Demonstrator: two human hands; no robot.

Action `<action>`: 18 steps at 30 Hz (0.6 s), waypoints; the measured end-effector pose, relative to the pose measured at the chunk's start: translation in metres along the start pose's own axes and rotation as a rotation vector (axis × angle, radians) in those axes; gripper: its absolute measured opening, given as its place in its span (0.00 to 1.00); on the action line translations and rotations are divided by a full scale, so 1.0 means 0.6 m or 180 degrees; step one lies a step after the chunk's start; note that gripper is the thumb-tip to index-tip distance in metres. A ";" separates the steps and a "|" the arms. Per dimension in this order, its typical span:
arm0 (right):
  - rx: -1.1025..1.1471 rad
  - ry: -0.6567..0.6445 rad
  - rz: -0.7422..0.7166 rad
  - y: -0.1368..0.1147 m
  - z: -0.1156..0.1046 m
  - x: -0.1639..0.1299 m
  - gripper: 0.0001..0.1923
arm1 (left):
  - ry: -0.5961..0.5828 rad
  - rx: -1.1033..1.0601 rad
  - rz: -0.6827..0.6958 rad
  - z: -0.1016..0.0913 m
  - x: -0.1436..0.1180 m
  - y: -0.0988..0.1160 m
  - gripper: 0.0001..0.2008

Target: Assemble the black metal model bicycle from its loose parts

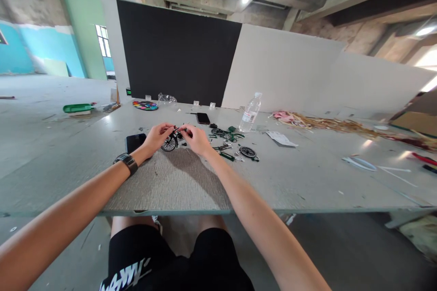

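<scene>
Both my hands meet over a small black model bicycle assembly [171,140] on the grey table [307,177]. My left hand [156,136], with a black watch on the wrist, pinches the part above its spoked wheel [168,144]. My right hand [196,138] grips the same assembly from the right side. Loose green and black model parts [228,135] and a second spoked wheel [248,152] lie just right of my hands.
A black phone [135,142] lies left of my left hand and another phone [203,118] farther back. A plastic water bottle [250,112] stands behind the parts. A paint palette [145,105], a crumpled paper [281,138] and straw-like scraps [327,122] lie along the far side.
</scene>
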State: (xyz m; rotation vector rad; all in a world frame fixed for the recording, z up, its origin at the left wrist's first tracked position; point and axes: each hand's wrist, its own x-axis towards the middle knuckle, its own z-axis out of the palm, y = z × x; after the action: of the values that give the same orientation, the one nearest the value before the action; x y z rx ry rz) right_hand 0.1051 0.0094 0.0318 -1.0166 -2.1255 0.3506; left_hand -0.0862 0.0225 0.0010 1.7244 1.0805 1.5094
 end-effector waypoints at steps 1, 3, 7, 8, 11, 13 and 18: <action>0.0008 -0.0006 0.0002 0.000 0.002 0.000 0.12 | -0.0022 0.0022 0.0051 0.000 0.000 0.001 0.18; 0.0022 -0.0019 0.0003 0.000 0.005 0.000 0.12 | -0.0051 0.0045 0.0100 0.001 -0.001 0.004 0.17; 0.0042 0.0030 -0.0028 0.001 0.007 0.001 0.13 | -0.0070 0.0057 0.0074 0.002 -0.002 0.008 0.18; 0.0051 0.0051 -0.0043 0.002 0.008 0.000 0.13 | -0.0073 0.0060 0.0074 0.002 -0.002 0.009 0.18; 0.0097 0.0117 -0.0081 0.004 0.009 0.000 0.12 | -0.0098 0.0084 0.0108 0.001 -0.003 0.010 0.18; 0.0120 0.0140 -0.0071 0.005 0.009 0.000 0.11 | -0.0116 0.0133 0.0137 0.000 -0.003 0.010 0.19; 0.0131 0.0172 -0.0102 0.007 0.012 0.001 0.10 | -0.0111 0.0203 0.0162 -0.001 -0.002 0.008 0.22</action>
State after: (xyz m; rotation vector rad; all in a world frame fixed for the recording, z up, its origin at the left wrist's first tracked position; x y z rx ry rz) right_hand 0.1018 0.0129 0.0251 -0.9571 -2.0755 0.3460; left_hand -0.0857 0.0191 0.0047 1.8277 1.0850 1.4845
